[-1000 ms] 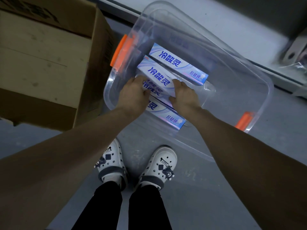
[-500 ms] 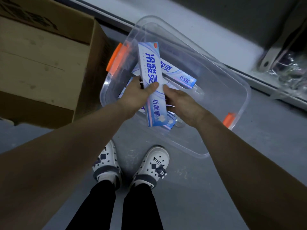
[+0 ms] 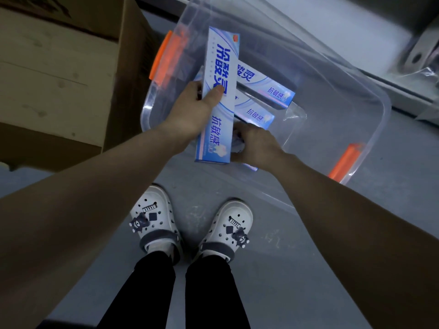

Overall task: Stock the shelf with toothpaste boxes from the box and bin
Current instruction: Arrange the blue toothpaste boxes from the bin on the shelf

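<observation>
My left hand (image 3: 190,110) grips a long blue-and-white toothpaste box (image 3: 219,96), thumb across its face, holding it lengthwise above the clear plastic bin (image 3: 370,119). Two more toothpaste boxes lie slanted on the bin's floor, one (image 3: 266,87) behind the other (image 3: 255,113). My right hand (image 3: 254,144) reaches down by the near wall of the bin, fingers curled round another toothpaste box (image 3: 251,166) that is mostly hidden under the hand. A brown cardboard box (image 3: 59,74) stands on the floor to the left of the bin.
The bin has orange latch handles at its left (image 3: 164,58) and right (image 3: 344,160) ends. My feet in white clogs (image 3: 190,224) stand on the grey floor just in front of it. A metal shelf base (image 3: 415,55) with clear plastic wrap runs along the upper right.
My left hand has lifted one toothpaste box out of the stack and turned it lengthwise. My right hand has dropped lower in the bin onto another box.
</observation>
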Demonstrator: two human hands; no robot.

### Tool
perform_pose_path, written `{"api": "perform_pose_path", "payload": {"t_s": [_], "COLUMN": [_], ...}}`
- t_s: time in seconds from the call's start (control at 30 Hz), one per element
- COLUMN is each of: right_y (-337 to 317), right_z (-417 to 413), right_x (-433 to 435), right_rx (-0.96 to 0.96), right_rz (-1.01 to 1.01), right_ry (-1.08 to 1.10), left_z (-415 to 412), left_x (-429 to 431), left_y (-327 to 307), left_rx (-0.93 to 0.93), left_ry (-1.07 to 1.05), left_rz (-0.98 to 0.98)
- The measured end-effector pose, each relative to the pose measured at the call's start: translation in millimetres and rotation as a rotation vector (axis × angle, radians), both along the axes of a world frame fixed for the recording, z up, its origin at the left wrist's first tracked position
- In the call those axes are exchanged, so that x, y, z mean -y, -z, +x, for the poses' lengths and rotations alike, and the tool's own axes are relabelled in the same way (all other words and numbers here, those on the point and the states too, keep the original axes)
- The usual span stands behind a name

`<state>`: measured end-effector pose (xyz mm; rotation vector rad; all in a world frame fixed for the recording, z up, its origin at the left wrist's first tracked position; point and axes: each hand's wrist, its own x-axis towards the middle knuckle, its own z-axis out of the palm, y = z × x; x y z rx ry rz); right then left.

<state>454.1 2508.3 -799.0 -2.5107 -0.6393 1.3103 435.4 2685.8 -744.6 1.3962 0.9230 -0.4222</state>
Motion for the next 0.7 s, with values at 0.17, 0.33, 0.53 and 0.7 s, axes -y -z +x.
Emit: {"api": "perform_pose_path", "payload": {"t_s": [0.17,0.33,0.53,0.7], "right_y": [-2.6,-23.8,-89.7,-152.6], "right_z": [11.3,31.5,38.3,33.7], "right_x": [-3.9,13.8,40.7,44.7], "right_rx": [0.092,-0.156,-0.401,-0.498], "right_rz": [-0.082,-0.033,0.157,0.243], "right_ry": [0.013,0.512,0.99,1.079], "left_z": [-7.0,-7.6,-10.0,-10.7], "left_x": [-2.7,-5.0,0.3,5.1], "left_y": [-2.1,-16.7,-56.2,-103.7], "left_rx": [-0.052,-0.081,-0.107,-0.096], "left_ry": [-0.03,-0.051,-0.044,-0.006], "left_rz": [-0.01,0.019,0.014,0.01]}}
